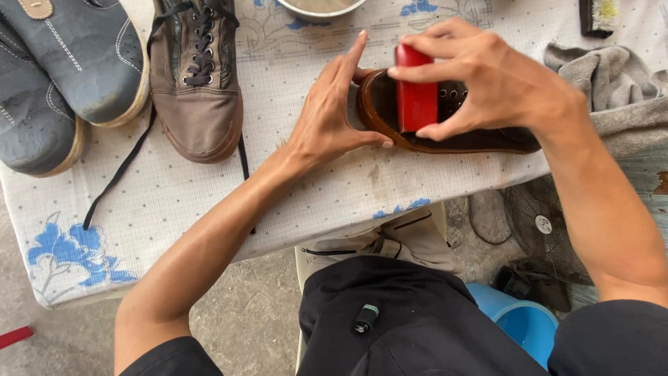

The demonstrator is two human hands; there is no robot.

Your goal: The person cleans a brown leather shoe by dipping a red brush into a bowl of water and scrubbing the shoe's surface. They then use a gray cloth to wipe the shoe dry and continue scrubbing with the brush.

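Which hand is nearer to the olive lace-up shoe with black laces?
Left. The left hand steadies the toe of the brown shoe, just right of the olive lace-up shoe. The right hand, holding the red brush, sits farther right.

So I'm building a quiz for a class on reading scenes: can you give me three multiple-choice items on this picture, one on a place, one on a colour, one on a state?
1. Where does the brown shoe lie?
A. on the patterned tablecloth
B. in the blue bucket
C. on the ground

2. What colour is the block in the right hand?
A. green
B. red
C. white

3. What is the left hand doing?
A. hanging free
B. holding a lace
C. steadying the brown shoe's toe

Answers: 1 A, the shoe rests on the cloth-covered table; 2 B, the block pinched between thumb and fingers is red; 3 C, its thumb and fingers press against the toe end.
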